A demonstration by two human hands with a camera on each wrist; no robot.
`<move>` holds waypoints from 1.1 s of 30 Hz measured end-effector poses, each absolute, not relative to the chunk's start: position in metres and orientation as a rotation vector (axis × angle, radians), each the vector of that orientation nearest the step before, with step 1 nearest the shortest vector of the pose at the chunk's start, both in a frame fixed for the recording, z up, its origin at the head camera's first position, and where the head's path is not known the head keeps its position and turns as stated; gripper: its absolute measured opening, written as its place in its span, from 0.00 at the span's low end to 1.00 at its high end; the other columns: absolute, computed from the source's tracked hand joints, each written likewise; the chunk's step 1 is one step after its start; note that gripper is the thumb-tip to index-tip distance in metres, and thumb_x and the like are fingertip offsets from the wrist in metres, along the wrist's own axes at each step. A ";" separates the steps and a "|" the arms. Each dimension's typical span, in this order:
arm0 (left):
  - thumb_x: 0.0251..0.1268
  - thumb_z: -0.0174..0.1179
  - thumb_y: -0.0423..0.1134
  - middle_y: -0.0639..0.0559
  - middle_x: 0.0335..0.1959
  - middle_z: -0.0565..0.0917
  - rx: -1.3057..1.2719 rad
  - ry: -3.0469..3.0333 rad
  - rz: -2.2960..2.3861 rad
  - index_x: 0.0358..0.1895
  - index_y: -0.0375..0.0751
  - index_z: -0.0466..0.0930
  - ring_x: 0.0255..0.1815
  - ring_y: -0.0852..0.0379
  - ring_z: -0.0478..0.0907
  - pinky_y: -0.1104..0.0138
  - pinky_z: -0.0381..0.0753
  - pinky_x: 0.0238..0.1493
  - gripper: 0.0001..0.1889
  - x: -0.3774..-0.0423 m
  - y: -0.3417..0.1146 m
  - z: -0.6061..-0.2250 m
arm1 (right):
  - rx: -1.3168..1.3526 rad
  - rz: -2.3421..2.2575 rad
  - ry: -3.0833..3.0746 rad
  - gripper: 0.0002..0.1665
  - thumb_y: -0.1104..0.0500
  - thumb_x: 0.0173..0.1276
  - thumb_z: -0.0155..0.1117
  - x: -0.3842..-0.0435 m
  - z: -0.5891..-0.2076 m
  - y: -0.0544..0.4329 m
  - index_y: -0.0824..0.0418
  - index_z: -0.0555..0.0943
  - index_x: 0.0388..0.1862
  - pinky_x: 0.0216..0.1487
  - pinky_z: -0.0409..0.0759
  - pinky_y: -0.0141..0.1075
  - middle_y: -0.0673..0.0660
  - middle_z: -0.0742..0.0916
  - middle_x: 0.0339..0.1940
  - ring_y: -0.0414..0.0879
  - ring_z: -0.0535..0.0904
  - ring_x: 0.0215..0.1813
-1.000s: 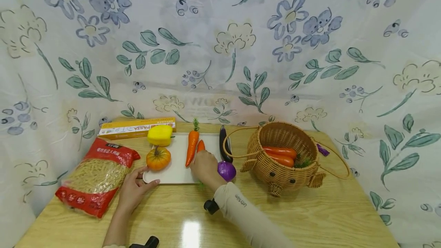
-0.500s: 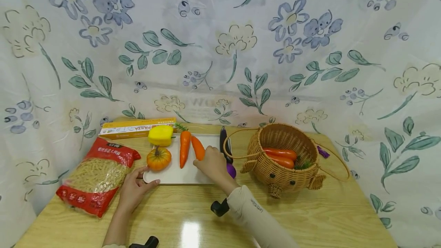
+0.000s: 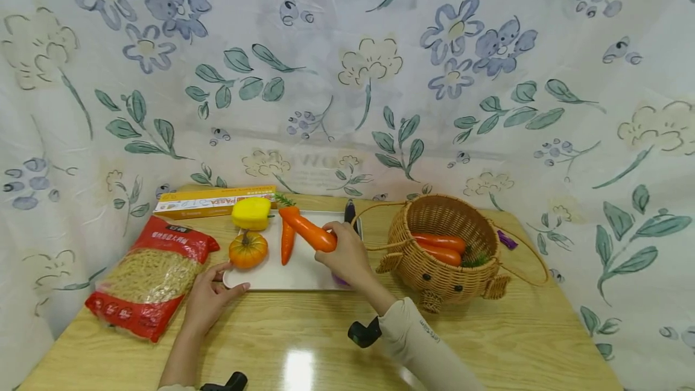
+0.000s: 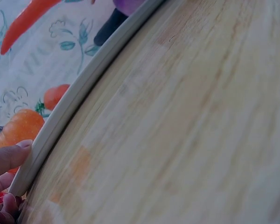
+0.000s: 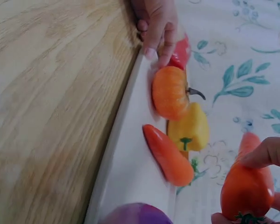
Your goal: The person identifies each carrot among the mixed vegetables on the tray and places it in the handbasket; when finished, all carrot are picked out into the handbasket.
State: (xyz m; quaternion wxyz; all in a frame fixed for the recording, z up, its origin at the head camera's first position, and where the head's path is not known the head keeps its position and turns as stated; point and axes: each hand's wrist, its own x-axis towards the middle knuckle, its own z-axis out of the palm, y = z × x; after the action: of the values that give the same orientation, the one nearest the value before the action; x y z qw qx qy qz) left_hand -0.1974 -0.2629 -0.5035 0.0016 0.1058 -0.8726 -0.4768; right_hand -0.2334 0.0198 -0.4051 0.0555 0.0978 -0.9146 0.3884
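Note:
My right hand [image 3: 352, 256] holds an orange carrot [image 3: 308, 231] by its thick end, raised over the white tray [image 3: 312, 279], its tip pointing to the far left. In the right wrist view, thumb and fingers wrap this carrot [image 5: 246, 193] near its green stub. My left hand [image 3: 209, 299] pinches the tray's near left corner, thumb on the rim [image 4: 25, 175]. On the tray lie another carrot [image 3: 288, 241] with a leafy top, a small pumpkin [image 3: 248, 250] and a yellow bell pepper [image 3: 251, 213]. A dark eggplant [image 3: 349, 212] and a purple onion [image 3: 339, 280] are partly hidden by my right hand.
To the right stands a wicker basket [image 3: 429, 276] with an animal face, holding orange-red carrots [image 3: 442, 249]. A purple tag [image 3: 507, 239] lies behind its handle. At left are a red pasta bag [image 3: 152, 279] and a pasta box [image 3: 214, 201]. A floral curtain [image 3: 336, 77] hangs behind the table.
My right hand has lifted the carrot off the tray and moved right, turning its tip leftward. The leafy carrot has shifted left. My left hand stays at the tray corner.

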 end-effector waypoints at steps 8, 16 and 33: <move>0.58 0.71 0.54 0.38 0.59 0.65 0.342 -2.749 -1.492 0.71 0.37 0.65 0.36 0.56 0.66 0.69 0.67 0.32 0.42 -0.198 -0.263 -0.504 | 0.440 1.146 -2.761 0.29 0.61 0.52 0.73 -0.228 -0.397 0.037 0.58 0.80 0.56 0.45 0.73 0.42 0.57 0.80 0.47 0.48 0.76 0.45; 0.58 0.71 0.52 0.39 0.58 0.66 0.345 -2.755 -1.470 0.71 0.37 0.66 0.36 0.56 0.67 0.69 0.68 0.33 0.41 -0.199 -0.264 -0.505 | 0.565 1.186 -2.754 0.27 0.63 0.56 0.72 -0.226 -0.384 0.059 0.58 0.78 0.57 0.49 0.77 0.44 0.57 0.79 0.50 0.50 0.76 0.47; 0.58 0.71 0.53 0.39 0.58 0.66 0.342 -2.772 -1.470 0.72 0.37 0.65 0.36 0.58 0.67 0.69 0.68 0.33 0.42 -0.200 -0.265 -0.507 | 0.634 1.039 -2.745 0.29 0.66 0.55 0.75 -0.232 -0.352 0.109 0.59 0.79 0.57 0.51 0.79 0.44 0.57 0.81 0.51 0.51 0.77 0.46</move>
State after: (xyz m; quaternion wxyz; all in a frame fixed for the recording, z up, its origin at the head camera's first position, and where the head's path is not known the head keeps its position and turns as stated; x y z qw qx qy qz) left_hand -0.2002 -0.2646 -0.5069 -0.0074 0.1085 -0.8783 -0.4657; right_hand -0.2315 0.1095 -0.3520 0.0693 0.2106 -0.9120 0.3451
